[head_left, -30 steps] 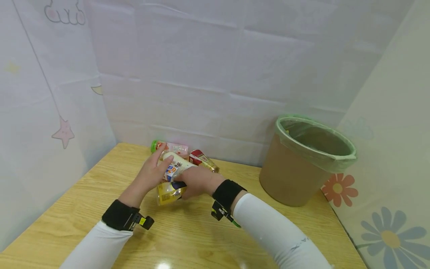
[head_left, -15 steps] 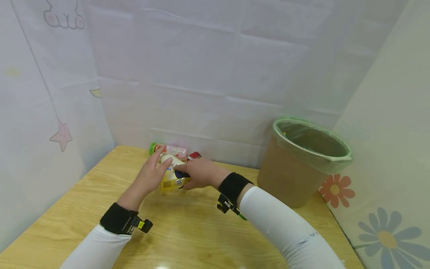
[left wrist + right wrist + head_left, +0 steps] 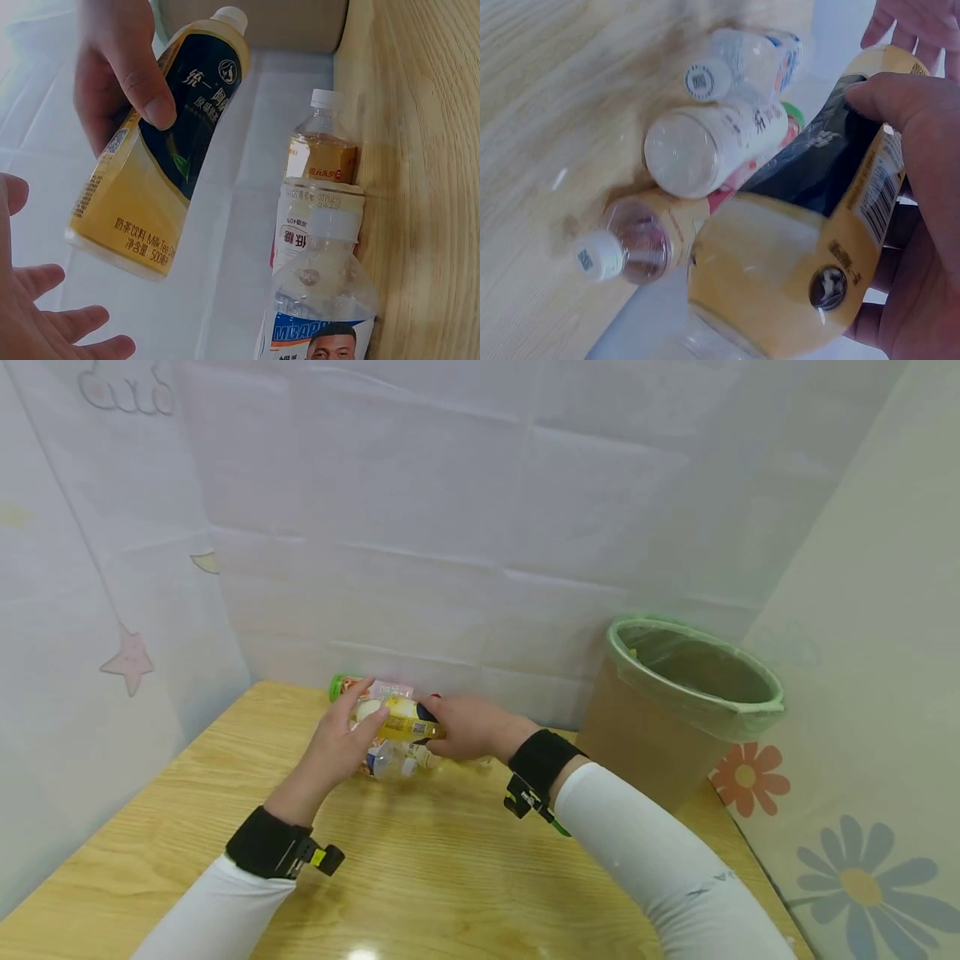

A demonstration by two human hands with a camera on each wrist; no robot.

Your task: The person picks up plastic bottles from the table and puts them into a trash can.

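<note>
My right hand point(image 3: 438, 725) grips a yellow tea bottle point(image 3: 397, 718) with a dark label and holds it level above the table, close to the back wall. In the right wrist view, thumb and fingers point(image 3: 900, 105) wrap the yellow bottle point(image 3: 802, 255). My left hand point(image 3: 348, 731) is open beside the bottle's base; in the left wrist view the left hand's fingers point(image 3: 45, 330) stay a little apart from the yellow bottle point(image 3: 150, 172). Under the hands lie several plastic bottles point(image 3: 393, 762), one with an orange label point(image 3: 322, 154) and one with a blue label point(image 3: 315, 337).
A brown bin point(image 3: 660, 735) with a green liner stands at the right on the wooden table point(image 3: 420, 877). A green-capped bottle point(image 3: 339, 682) lies against the white back wall. Curtained walls close off the left and right sides.
My right hand has lifted the yellow bottle off the table, up and towards the back wall, turning it level. The bottle with the blue label now lies on the table beneath.
</note>
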